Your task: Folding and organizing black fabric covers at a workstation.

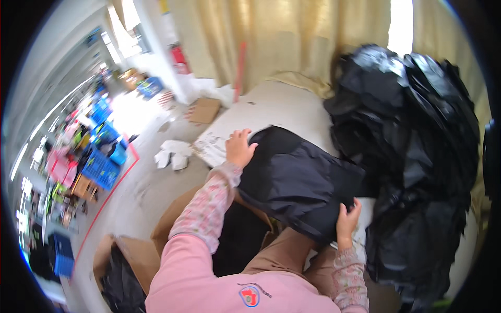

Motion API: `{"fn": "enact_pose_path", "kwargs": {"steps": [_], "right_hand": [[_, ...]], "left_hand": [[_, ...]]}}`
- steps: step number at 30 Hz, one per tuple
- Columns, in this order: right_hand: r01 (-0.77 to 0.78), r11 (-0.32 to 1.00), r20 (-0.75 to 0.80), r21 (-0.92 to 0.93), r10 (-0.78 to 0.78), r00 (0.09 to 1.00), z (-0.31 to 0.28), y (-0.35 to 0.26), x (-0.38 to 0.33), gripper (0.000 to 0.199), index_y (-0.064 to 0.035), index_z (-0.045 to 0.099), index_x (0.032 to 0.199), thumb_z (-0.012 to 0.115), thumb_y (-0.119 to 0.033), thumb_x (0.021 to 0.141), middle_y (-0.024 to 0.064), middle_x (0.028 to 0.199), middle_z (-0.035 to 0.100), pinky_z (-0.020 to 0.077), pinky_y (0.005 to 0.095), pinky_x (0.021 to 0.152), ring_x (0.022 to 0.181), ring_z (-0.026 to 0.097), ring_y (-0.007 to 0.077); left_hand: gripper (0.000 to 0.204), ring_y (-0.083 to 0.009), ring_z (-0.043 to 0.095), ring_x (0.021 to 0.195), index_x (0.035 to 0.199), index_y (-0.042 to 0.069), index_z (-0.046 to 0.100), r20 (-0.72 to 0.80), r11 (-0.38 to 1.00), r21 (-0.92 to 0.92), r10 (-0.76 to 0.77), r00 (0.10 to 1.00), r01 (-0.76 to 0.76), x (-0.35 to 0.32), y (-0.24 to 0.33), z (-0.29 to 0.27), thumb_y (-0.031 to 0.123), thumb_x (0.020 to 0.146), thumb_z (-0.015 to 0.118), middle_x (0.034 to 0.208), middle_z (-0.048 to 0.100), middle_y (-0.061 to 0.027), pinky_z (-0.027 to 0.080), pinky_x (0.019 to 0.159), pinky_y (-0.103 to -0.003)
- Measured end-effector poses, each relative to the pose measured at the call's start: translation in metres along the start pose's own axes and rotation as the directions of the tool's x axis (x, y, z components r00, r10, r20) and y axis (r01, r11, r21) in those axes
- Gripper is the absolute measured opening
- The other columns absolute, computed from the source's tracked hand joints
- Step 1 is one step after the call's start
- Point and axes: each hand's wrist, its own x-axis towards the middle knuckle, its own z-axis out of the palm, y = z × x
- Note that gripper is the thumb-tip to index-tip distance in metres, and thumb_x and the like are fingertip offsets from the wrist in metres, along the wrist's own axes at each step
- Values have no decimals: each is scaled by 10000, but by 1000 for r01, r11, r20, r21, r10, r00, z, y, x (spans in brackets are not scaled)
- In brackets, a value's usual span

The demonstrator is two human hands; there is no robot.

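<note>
A black fabric piece (295,175) with a paler, creased middle panel lies over the near part of the white table (292,104) and hangs past its front edge above my knees. I cannot tell whether it is a bag or a garment part. My left hand (240,149) is at its far left corner, fingers stretched and thumb apart, touching or close to the edge. At its near right end is my right hand (347,223), with thumb and fingers apart beside the edge. Neither hand visibly grips the fabric.
A tall heap of black fabric and plastic (412,135) covers the table's right side. Open cardboard boxes (136,255) with black material stand at my left. White scraps (174,154) and a flat cardboard piece (204,110) lie on the floor, with blue crates (100,168) farther left.
</note>
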Motion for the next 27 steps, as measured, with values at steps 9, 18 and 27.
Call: {"fn": "enact_pose_path", "kwargs": {"steps": [9,18,27], "right_hand": [[520,685,392,-510,-353,850,28,-18,46,703,-116,417,1440,638,-440,855,131,1503,380,207,577,1132,1427,274,333],[396,845,-3,-359,-425,905,-90,7,58,496,-70,576,1227,718,-274,798,144,1256,570,379,478,1001,1223,479,346],[-388,763,-485,-517,112,867,-259,71,96,387,-26,620,1127,702,-217,801,151,1011,681,498,449,856,963,624,380]], "left_hand": [[1040,-393,112,1473,1525,212,284,559,629,-500,759,332,-596,-154,149,46,571,682,777,1593,139,-188,109,1077,-726],[1065,-386,75,1482,1521,212,286,530,651,-619,759,378,-440,-166,135,70,379,642,865,1606,102,-154,119,1134,-642],[1062,-380,46,1487,1520,185,288,601,671,-606,738,308,-427,-156,151,51,515,662,821,1609,78,-164,84,1138,-628]]}}
